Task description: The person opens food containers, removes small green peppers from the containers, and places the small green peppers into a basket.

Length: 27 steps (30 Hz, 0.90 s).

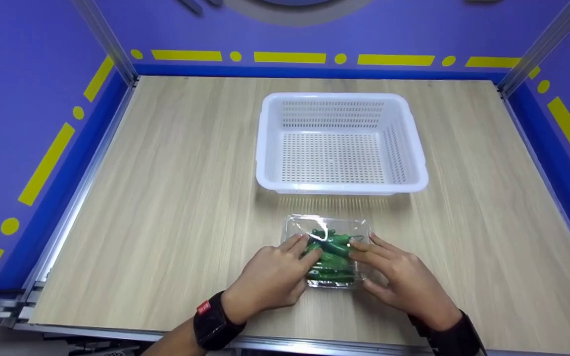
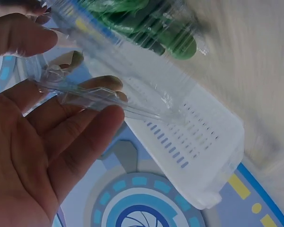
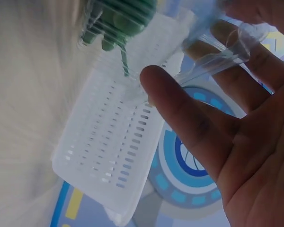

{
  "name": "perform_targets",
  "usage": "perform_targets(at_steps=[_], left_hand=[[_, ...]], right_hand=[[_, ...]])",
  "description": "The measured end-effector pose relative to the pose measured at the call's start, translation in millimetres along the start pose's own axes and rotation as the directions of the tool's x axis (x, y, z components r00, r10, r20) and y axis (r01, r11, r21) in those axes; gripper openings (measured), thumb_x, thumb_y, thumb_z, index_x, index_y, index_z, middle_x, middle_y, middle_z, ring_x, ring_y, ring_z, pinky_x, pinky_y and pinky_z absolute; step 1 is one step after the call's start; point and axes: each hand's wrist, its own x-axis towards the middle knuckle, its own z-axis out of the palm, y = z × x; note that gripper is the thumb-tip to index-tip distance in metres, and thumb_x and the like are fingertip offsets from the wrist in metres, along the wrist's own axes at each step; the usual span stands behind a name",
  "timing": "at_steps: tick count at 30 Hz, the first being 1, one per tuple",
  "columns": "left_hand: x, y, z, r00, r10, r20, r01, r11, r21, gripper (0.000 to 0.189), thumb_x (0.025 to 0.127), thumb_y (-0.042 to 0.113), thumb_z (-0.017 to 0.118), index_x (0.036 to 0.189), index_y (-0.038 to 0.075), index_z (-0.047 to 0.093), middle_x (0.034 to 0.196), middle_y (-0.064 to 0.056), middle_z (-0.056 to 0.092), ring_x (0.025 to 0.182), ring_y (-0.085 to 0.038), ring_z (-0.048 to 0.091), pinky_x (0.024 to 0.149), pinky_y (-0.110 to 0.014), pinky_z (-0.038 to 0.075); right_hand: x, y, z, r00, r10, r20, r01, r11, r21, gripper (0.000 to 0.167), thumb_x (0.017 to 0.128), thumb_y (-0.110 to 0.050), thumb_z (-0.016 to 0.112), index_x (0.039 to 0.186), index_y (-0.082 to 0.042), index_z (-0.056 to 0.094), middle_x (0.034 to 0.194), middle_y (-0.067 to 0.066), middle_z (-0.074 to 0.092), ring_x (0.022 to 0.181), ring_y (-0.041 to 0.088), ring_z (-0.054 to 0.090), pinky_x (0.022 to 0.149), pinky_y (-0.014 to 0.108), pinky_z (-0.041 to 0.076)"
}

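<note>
A clear plastic clamshell box [image 1: 325,225] with several green peppers [image 1: 332,259] inside stands near the table's front. My left hand [image 1: 272,277] reaches over its left side, fingertips on the lid and thumb by the front left corner. From the right, my right hand [image 1: 396,272] lays its fingers across the lid's other side, its thumb close to the front right corner. Both wrist views show plastic rim in front of loosely extended fingers [image 2: 85,146], [image 3: 189,113], with the palms off the box. The peppers are partly hidden by the hands.
A white perforated plastic basket [image 1: 342,188] stands just behind the box and holds nothing. The wooden table [image 1: 181,198] is bordered by blue panels with yellow marks [image 1: 290,57] and by metal rails [image 1: 87,173] at the sides.
</note>
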Motion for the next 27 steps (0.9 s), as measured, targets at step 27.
perform_targets(at_steps=[27], left_hand=[[2.7, -22.2, -7.6, 0.913, -0.278, -0.299, 0.242, 0.958, -0.153, 0.072, 0.088, 0.031, 0.072, 0.152, 0.016, 0.043, 0.148, -0.007, 0.053, 0.118, -0.023, 0.061, 0.081, -0.035, 0.058]], right_hand=[[32.8, 11, -5, 0.883, -0.061, -0.466, 0.076, 0.997, 0.014, 0.042, 0.099, -0.025, 0.059, 0.132, 0.002, 0.064, 0.133, 0.014, 0.068, 0.111, 0.028, 0.070, 0.096, 0.018, 0.051]])
